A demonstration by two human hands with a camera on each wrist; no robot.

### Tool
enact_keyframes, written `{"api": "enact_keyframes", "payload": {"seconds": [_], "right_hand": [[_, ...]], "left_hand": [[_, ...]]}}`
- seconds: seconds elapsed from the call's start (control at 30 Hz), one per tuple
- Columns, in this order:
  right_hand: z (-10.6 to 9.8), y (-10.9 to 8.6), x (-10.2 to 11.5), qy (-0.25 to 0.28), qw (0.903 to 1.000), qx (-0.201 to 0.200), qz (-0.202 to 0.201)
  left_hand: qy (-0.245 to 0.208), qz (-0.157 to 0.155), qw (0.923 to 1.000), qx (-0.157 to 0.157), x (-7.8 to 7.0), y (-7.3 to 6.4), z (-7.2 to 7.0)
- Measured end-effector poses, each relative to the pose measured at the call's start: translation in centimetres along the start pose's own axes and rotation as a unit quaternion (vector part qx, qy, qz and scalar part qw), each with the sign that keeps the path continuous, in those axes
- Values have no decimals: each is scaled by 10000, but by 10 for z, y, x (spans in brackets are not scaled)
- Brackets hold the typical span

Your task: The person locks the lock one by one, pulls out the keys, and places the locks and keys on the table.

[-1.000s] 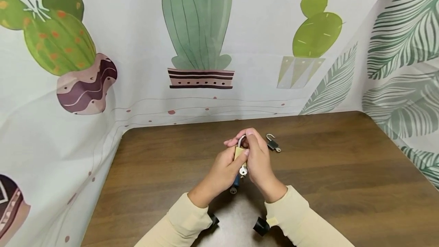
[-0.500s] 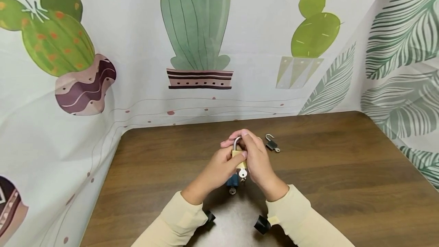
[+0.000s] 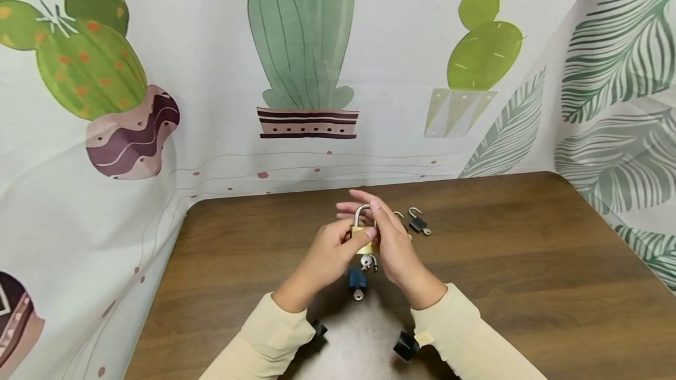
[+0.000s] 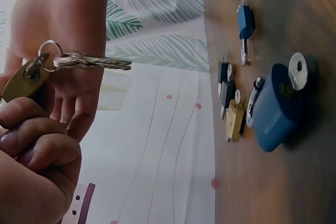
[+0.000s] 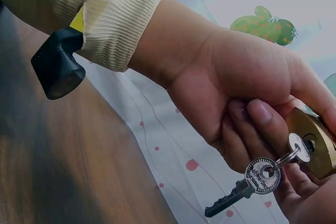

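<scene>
My left hand (image 3: pixel 327 254) grips a brass padlock (image 3: pixel 361 241), its thumb across the body's front and its other fingers curled behind. The silver shackle (image 3: pixel 360 213) points up; my right hand (image 3: pixel 401 254) covers its right side. The right thumb rests on the shackle's top while the other fingers stretch out straight behind it. In the right wrist view, one key (image 5: pixel 298 147) sits in the keyhole and a second key (image 5: pixel 262 176) hangs from it on a ring. Below the hands, a blue padlock (image 3: pixel 357 278) with a key lies on the table.
An unlatched black padlock (image 3: pixel 418 224) lies right of my hands on the wooden table (image 3: pixel 528 263). The left wrist view adds a brass padlock (image 4: pixel 234 119), a smaller blue one (image 4: pixel 244 22) and dark ones (image 4: pixel 227 85). A printed cloth (image 3: pixel 222 151) hangs behind the table.
Both hands have shifted slightly left and up with the brass padlock. My right fingers have spread further from the shackle. More of the blue padlock and another shackle beyond the right hand show.
</scene>
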State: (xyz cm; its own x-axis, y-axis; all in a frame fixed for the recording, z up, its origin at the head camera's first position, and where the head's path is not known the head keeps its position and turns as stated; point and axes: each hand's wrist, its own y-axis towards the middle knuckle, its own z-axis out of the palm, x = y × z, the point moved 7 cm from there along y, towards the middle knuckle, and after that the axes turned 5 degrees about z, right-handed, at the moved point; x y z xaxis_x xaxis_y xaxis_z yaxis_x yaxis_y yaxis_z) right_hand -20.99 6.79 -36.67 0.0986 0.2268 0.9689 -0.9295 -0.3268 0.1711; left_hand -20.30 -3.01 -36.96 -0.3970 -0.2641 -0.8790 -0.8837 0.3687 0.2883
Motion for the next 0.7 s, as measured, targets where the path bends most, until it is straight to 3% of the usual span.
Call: {"api": "enact_keyframes", "payload": {"seconds": [0.17,0.4,0.53,0.6,0.7], "right_hand": [[-1,-1,-7,146,9987,-56,490],[-4,-1,-18,-107,9927,-437,1118],[-6,0,-23,346,9881,-705,1320],[-3,1,-25,634,9861,-589,1418],[5,1,-26,883,9841,-71,1540]], "left_hand": [[-170,-105,9993,-312,2,1,-10],[-503,-372,9950,-782,7,2,-22],[-618,-354,9908,-1147,9,2,-30],[-704,-416,9882,-1298,10,2,-34],[-741,-529,9849,-1474,13,2,-37]]}}
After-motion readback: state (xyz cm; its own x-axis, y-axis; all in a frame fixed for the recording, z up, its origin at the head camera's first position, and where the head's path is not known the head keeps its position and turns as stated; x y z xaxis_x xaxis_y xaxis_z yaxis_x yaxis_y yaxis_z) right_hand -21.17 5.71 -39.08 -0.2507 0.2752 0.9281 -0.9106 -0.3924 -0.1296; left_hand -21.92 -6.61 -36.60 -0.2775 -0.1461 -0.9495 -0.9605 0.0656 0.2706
